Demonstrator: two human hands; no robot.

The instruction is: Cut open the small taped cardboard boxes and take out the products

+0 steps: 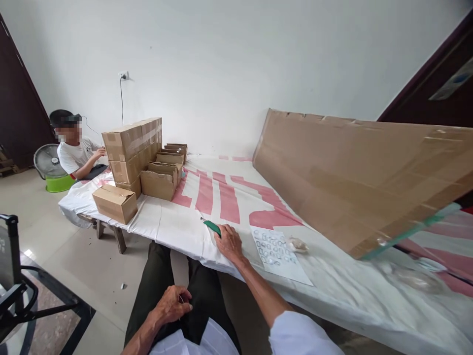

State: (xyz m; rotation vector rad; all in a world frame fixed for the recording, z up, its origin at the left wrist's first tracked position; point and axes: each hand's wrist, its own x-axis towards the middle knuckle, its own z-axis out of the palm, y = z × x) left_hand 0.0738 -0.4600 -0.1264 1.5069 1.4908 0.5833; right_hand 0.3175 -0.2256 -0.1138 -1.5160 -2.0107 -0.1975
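My right hand (229, 242) rests at the near edge of the cloth-covered table (177, 222), closed round a green-handled tool (212, 226) whose thin dark tip points left. My left hand (173, 304) is over my lap with its fingers curled; something thin and pale shows at the fingers, too small to name. Right of my right hand lies a white sheet with rows of small drawings (283, 266), and a small clear bag with tan contents (296, 244) touches its edge.
Stacked cardboard boxes (127, 143), open cartons (158, 183) and a single closed box (114, 203) stand at the left. A large cardboard panel (354, 172) leans across the right side. Another person (76, 157) sits behind the boxes, near a fan (50, 161).
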